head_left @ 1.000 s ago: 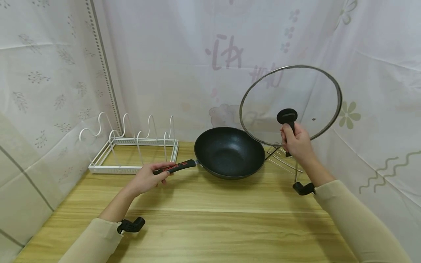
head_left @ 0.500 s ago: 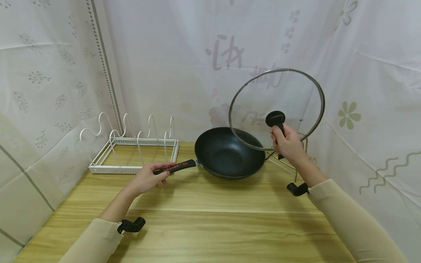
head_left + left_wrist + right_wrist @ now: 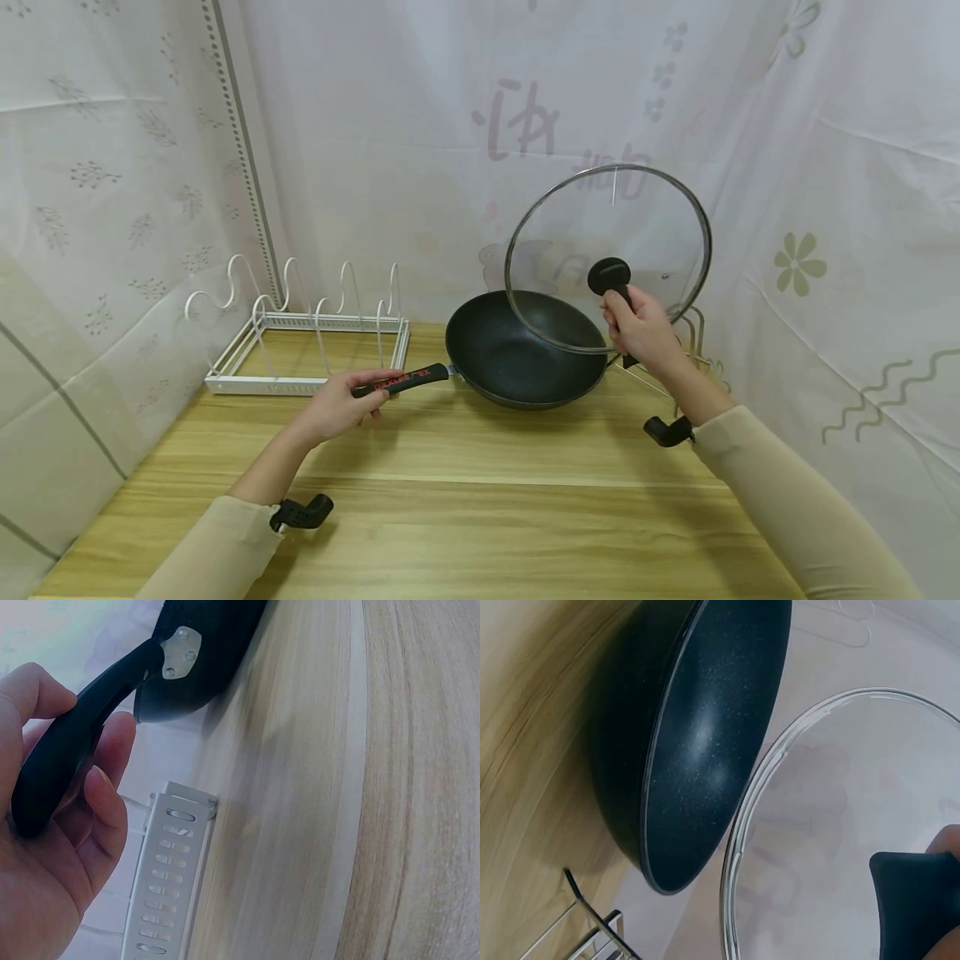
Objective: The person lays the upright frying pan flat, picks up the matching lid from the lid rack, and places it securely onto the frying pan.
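A black wok (image 3: 517,358) rests on the wooden table, its long black handle (image 3: 408,382) pointing left. My left hand (image 3: 337,408) grips the end of that handle, thumb and fingers on either side of it in the left wrist view. A round glass lid (image 3: 558,221) with a metal rim is held up and tilted by my right hand (image 3: 648,332), which grips its black knob (image 3: 609,275). In the head view the lid's lower edge overlaps the right part of the wok. From the right wrist view the lid rim (image 3: 739,825) shows right beside the wok's rim.
A white wire rack (image 3: 262,385) with curved dividers stands at the back left. A metal wire rack (image 3: 693,350) is at the right behind my right hand, partly hidden. Printed curtains (image 3: 390,150) hang behind and at the sides of the table.
My right hand has carried the lid left and slightly down, so it now overlaps more of the wok. My left hand and the wok have stayed in place.
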A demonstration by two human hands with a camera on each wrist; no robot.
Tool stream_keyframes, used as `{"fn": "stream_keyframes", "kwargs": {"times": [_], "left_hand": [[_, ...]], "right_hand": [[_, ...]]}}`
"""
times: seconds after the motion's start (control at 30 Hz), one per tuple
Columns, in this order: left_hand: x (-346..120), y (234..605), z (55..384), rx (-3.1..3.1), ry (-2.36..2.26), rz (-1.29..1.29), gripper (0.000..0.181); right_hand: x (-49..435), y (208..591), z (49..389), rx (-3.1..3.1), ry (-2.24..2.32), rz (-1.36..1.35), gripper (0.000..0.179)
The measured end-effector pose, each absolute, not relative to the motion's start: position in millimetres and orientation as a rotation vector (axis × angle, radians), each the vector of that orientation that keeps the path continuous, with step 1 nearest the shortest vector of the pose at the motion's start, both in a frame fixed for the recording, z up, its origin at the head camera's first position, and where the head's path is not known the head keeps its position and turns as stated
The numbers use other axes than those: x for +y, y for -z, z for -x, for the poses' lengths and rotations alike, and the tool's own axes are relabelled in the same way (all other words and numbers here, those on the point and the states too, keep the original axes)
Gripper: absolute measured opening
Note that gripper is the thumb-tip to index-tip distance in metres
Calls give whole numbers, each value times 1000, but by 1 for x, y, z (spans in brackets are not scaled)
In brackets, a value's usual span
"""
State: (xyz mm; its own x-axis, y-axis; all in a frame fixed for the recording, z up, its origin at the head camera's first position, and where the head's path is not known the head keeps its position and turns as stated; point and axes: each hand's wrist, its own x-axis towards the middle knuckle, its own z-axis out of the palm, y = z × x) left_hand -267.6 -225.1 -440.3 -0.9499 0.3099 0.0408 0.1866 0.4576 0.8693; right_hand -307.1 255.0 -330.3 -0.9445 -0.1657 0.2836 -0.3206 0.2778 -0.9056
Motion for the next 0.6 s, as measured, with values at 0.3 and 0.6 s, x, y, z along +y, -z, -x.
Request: {"fn": "stream_keyframes", "kwargs": {"times": [0.3,0.6], "left_hand": [[-226,441,269,2567,-1516,-457,45],[-227,441,269,2551,-1533,-461,45]], "right_hand": [[246,329,309,-2427,-1807,-423,29],[234,327,309,-2426,-1959,-380,28]]}}
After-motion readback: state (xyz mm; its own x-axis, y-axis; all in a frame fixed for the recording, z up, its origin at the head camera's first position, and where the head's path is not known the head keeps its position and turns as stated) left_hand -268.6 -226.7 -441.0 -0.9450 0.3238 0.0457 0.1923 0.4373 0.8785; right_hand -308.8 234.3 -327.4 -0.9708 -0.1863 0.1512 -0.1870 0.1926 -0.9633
